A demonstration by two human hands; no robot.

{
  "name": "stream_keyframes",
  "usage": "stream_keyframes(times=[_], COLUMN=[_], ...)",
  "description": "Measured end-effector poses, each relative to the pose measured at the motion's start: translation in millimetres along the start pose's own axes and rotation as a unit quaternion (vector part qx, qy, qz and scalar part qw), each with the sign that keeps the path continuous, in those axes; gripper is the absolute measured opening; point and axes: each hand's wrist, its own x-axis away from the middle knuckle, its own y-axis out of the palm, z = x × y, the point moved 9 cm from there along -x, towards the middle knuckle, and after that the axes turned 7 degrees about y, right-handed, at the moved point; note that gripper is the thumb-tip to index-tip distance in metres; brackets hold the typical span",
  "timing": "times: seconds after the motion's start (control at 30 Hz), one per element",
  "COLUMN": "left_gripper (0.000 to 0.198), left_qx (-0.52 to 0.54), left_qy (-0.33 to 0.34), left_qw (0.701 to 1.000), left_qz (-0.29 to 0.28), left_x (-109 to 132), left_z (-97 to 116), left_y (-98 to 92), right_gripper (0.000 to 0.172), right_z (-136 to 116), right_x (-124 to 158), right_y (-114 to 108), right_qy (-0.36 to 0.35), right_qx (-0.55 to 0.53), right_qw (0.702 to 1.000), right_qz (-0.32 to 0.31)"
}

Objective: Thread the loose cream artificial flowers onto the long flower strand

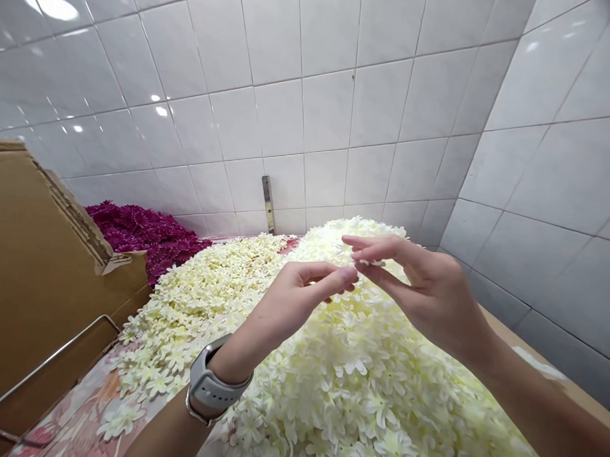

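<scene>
My right hand (pixel 427 287) is raised above a big heap of cream fabric flower petals (pixel 340 380), its thumb and fingers pinched on a small cream petal (pixel 371 261). My left hand (pixel 297 295), with a grey watch (pixel 210 385) on the wrist, reaches toward it, fingertips almost touching the right fingertips near the petal. The left fingers are curled together; whether they hold anything is unclear.
A flatter spread of smaller cream petals (pixel 197 305) lies to the left on a floral cloth (pixel 82 429). Magenta petals (pixel 145 234) are piled at the back left. A cardboard box (pixel 41 264) with a metal rail (pixel 54 357) stands left. White tiled walls (pixel 533 180) close the back and right.
</scene>
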Motion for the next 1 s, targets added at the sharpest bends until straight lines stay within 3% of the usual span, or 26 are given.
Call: stream_keyframes(times=[0.13, 0.3, 0.4, 0.53, 0.8, 0.9, 1.0], left_gripper=[0.017, 0.012, 0.009, 0.011, 0.008, 0.009, 0.008], left_qx=[0.112, 0.131, 0.099, 0.063, -0.043, 0.019, 0.091], left_qy=[-0.033, -0.045, -0.025, -0.003, 0.061, 0.030, 0.009], left_qw=[0.993, 0.988, 0.992, 0.995, 0.980, 0.985, 0.986], left_qz=[0.006, 0.063, 0.080, 0.079, 0.182, 0.171, 0.136], left_x=[-0.2, -2.3, -2.8, -0.8, 9.0, 6.1, 1.7], left_z=[-7.9, -14.3, -11.1, -4.9, 12.2, 3.7, -3.9], left_y=[1.6, -7.7, -11.9, -9.0, -18.3, -19.2, -15.8], right_gripper=[0.008, 0.027, 0.020, 0.012, 0.005, 0.010, 0.009], right_z=[-15.9, 3.6, 13.3, 10.7, -7.2, -26.4, -33.6], right_x=[2.7, -3.1, -4.1, -3.4, 4.1, 7.7, 9.3], right_y=[6.2, 9.9, 11.7, 9.8, 2.3, -4.8, -0.8], right_qy=[-0.070, 0.045, 0.100, 0.098, 0.007, -0.094, -0.142], right_qx=[0.029, -0.054, -0.077, -0.103, -0.008, 0.069, 0.131], right_qw=[0.997, 0.996, 0.990, 0.987, 0.999, 0.989, 0.978], right_qz=[-0.020, -0.053, -0.069, -0.070, 0.032, 0.093, 0.082])
